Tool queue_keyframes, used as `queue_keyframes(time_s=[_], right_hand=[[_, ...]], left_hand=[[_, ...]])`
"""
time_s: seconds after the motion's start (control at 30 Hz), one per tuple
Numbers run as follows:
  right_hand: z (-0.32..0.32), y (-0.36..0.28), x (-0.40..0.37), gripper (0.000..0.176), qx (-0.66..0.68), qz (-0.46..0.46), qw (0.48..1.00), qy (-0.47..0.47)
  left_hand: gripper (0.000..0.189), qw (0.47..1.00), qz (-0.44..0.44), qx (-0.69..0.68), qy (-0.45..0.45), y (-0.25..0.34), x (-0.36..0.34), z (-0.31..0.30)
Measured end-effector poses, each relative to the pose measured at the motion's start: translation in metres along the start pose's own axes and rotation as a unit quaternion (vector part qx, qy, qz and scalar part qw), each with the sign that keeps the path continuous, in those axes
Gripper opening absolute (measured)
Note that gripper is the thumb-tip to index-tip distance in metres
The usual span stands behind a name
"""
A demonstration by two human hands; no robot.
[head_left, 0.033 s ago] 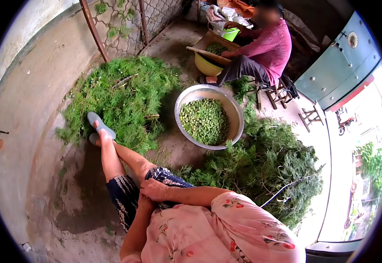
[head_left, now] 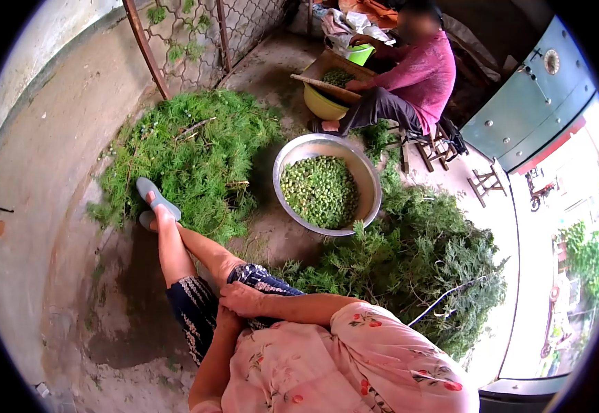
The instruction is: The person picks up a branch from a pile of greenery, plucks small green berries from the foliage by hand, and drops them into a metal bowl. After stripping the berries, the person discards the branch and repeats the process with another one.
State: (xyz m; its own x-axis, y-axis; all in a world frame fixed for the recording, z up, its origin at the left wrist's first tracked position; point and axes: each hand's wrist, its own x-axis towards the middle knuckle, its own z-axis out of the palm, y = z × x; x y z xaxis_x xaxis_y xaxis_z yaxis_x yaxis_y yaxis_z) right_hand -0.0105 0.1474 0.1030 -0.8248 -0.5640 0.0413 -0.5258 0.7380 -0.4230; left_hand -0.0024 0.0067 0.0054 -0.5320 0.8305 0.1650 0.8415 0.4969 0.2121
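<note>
While the right hand [head_left: 243, 299] lies curled over the mostly hidden left hand [head_left: 228, 317], both against one pair of shorts [head_left: 193, 303], I can't tell whether either grips anything. From them, two leafy piles [head_left: 196, 148] sit at eleven and half past two, one basin [head_left: 370, 171] of greens [head_left: 320, 193] at one.
</note>
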Motion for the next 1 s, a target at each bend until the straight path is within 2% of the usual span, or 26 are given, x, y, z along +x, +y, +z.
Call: queue_keyframes(time_s=[0.27,0.43,0.63,0.77,1.0], right_hand=[[-0.004,-0.004,-0.002,0.015,0.013,-0.005,1.0,-0.003],[-0.006,-0.005,-0.002,0.018,0.012,-0.004,1.0,-0.013],[-0.003,-0.005,-0.003,0.017,0.013,-0.002,1.0,-0.001],[-0.002,-0.005,-0.004,0.016,0.015,0.003,1.0,0.004],[0.0,-0.003,-0.003,0.017,0.013,0.0,1.0,-0.007]], left_hand=[[0.033,0.999,-0.024,-0.022,0.014,0.007,0.001,-0.013],[0.035,0.998,-0.001,-0.012,0.063,0.007,-0.003,-0.01],[0.035,0.999,-0.009,-0.027,0.036,0.008,-0.002,-0.013],[0.036,0.999,0.003,0.022,0.043,0.009,0.001,-0.022],[0.036,0.998,0.008,0.005,0.061,0.01,0.001,-0.02]])
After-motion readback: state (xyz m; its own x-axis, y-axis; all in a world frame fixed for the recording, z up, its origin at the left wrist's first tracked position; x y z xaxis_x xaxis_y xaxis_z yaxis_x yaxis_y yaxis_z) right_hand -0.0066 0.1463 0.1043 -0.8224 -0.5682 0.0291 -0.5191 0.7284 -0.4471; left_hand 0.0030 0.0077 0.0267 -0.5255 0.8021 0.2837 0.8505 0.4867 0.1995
